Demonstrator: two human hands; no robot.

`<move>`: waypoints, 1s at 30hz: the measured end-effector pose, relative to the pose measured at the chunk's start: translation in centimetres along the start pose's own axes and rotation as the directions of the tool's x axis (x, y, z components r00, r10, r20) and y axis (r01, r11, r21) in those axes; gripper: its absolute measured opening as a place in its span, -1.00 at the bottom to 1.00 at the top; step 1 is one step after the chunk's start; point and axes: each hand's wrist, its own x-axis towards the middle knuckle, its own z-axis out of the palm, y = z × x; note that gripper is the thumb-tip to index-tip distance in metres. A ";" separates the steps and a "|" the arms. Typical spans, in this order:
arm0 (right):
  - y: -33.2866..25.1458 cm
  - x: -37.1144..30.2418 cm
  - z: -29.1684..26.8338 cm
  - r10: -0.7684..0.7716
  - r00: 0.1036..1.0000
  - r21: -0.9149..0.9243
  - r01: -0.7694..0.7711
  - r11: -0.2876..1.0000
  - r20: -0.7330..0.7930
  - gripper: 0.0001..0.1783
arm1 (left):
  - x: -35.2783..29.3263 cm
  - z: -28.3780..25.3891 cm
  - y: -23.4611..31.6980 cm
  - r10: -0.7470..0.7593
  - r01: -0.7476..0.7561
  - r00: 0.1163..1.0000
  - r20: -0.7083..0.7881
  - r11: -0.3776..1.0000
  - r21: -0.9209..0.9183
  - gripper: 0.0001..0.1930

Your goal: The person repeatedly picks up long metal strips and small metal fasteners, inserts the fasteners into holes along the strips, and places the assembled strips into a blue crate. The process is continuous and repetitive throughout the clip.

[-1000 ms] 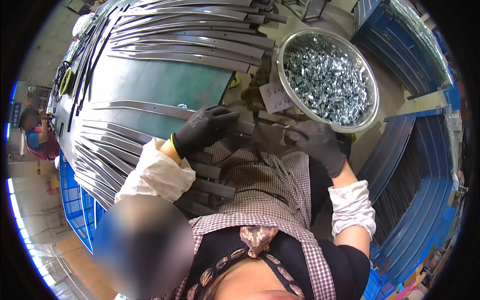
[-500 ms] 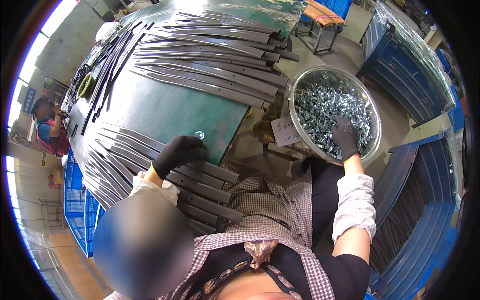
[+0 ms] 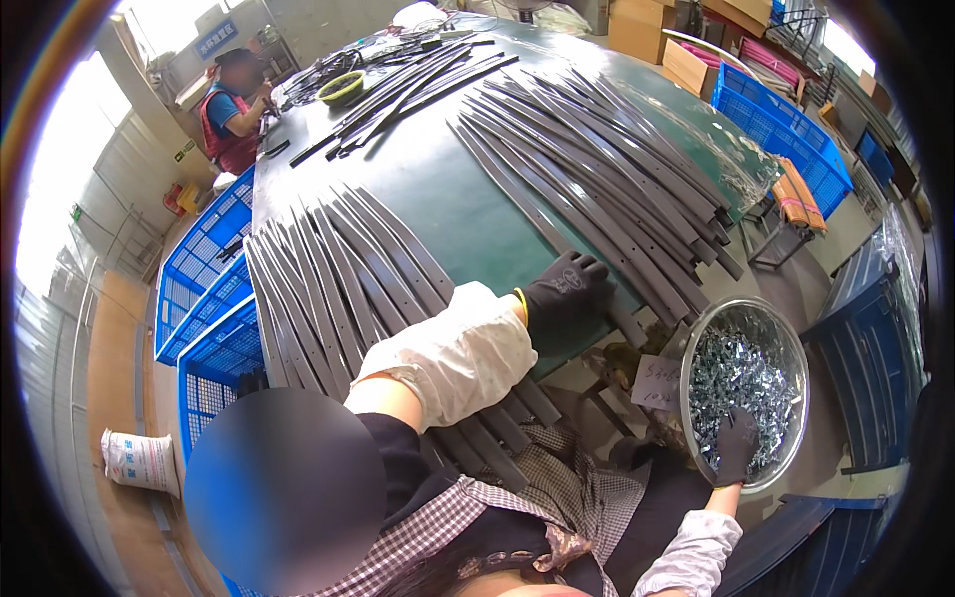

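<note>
My left hand [image 3: 569, 296], in a black glove, reaches across the green table [image 3: 477, 244] to the nearest piece of the right-hand pile. Its fingers are closed round a dark brown metal strip [image 3: 517, 204], close to the strip's near end, which shows past the hand. My right hand [image 3: 737, 446], also black-gloved, is down among small shiny metal clips [image 3: 741, 383] in a clear round bowl [image 3: 804, 398]. Its fingertips are partly hidden there, so what they hold cannot be seen.
More strips lie in a left pile [image 3: 338, 269] and a right pile [image 3: 637, 189]. A paper card [image 3: 655, 383] with handwriting is beside the bowl. Blue crates [image 3: 209, 234] line the table's left side. A co-worker [image 3: 234, 114] sits at the far left, near a green basket [image 3: 341, 88].
My left hand has left the left pile and reached to the right pile's nearest strip. My right hand remains in the bowl. The view has swung, showing more of the room.
</note>
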 end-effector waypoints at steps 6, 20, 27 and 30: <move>0.5 0.9 -4.5 0.257 0.959 0.648 -0.270 0.712 0.117 -0.74 | -3.1 -1.9 2.9 0.282 -0.283 0.959 -0.026 0.957 -0.067 -0.75; -8.9 -6.2 -10.2 0.195 0.948 0.944 -0.285 0.163 0.253 -0.76 | -5.5 -5.6 6.3 0.305 -0.269 0.949 0.082 0.915 -0.300 -0.62; -14.6 -10.1 -10.0 0.010 0.937 0.932 -0.345 -0.112 0.348 -0.85 | -6.8 -5.3 7.0 0.257 -0.204 0.960 0.108 0.913 -0.352 -0.62; -15.9 -11.3 -8.5 -0.024 0.952 0.946 -0.307 -0.103 0.306 -0.87 | -7.0 -4.4 6.4 0.258 -0.193 0.960 0.107 0.891 -0.412 -0.61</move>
